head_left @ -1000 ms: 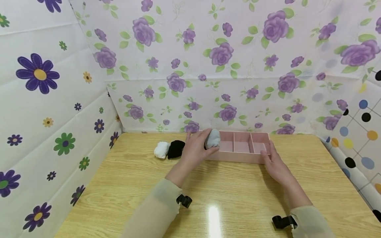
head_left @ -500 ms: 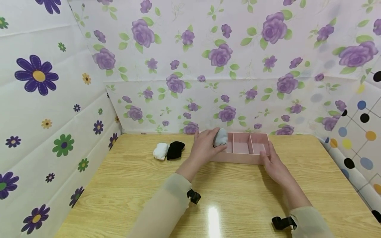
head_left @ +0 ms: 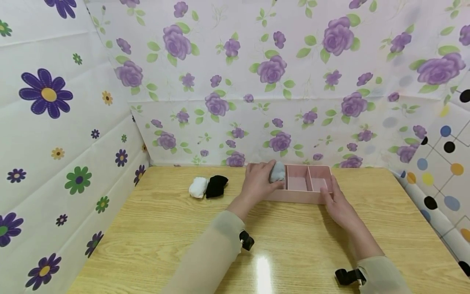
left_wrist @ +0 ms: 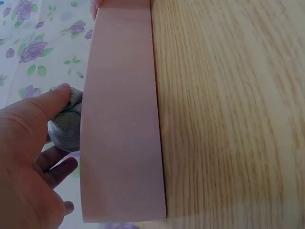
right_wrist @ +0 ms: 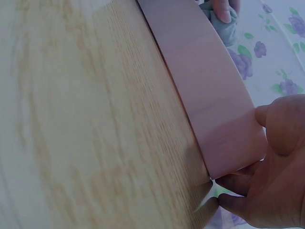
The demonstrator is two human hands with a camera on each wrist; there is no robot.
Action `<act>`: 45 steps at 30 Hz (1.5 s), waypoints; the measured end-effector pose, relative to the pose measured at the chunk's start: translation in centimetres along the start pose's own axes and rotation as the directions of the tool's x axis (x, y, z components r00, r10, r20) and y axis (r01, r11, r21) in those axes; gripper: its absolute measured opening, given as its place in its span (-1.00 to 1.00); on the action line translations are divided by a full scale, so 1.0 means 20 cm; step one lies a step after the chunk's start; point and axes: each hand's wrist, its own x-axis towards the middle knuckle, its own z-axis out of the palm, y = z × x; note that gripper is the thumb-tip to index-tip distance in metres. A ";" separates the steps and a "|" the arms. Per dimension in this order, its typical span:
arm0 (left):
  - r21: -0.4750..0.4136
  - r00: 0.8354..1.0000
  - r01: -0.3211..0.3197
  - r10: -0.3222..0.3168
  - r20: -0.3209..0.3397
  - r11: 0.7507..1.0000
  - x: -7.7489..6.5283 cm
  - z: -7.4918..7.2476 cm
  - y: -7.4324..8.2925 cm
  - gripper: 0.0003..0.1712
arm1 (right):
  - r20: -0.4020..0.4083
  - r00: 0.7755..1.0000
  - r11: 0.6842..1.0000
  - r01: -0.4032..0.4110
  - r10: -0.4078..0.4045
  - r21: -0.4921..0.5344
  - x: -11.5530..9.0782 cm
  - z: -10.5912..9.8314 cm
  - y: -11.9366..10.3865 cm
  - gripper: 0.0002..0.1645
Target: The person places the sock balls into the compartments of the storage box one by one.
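Bundle of gray cloth (head_left: 278,172) pinched at the rim of a pink divided box (head_left: 295,197)

The left hand (head_left: 258,182) holds the balled cloth between thumb and fingers, the thumb laid on its near side; in the left wrist view, other fingers are spread beside it, off the cloth. The bundle is at rim height, over the compartment just left of the two visible dividers. Whether its underside reaches inside the box cannot be told, as the front wall hides it.

The right hand (head_left: 340,204) grips the box at its right end, thumb at the near top edge and fingers along the end wall. The two compartments toward that end show their pink floors; the left end is largely behind the left hand.

Left of the box, a white cloth bundle (head_left: 198,187) and a black cloth bundle (head_left: 217,186) lie side by side, touching, on the wood-grain table (head_left: 147,245). Behind the table hangs a backdrop printed with purple roses (head_left: 235,81). Black wrist cameras (head_left: 247,241) are worn at both pale sleeves (head_left: 216,249).
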 end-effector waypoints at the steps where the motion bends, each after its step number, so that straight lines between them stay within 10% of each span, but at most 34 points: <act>1: -0.001 1.000 -0.001 0.001 0.003 1.000 0.00 0.01 0.00 -0.01 | 0.000 1.000 1.000 0.000 0.000 0.000 0.00 0.00 0.00 0.01; 45: 0.060 0.999 0.007 -0.010 0.043 0.998 0.02 0.08 0.01 -0.04 | 0.006 1.000 1.000 0.001 -0.001 -0.009 0.00 0.00 -0.01 0.00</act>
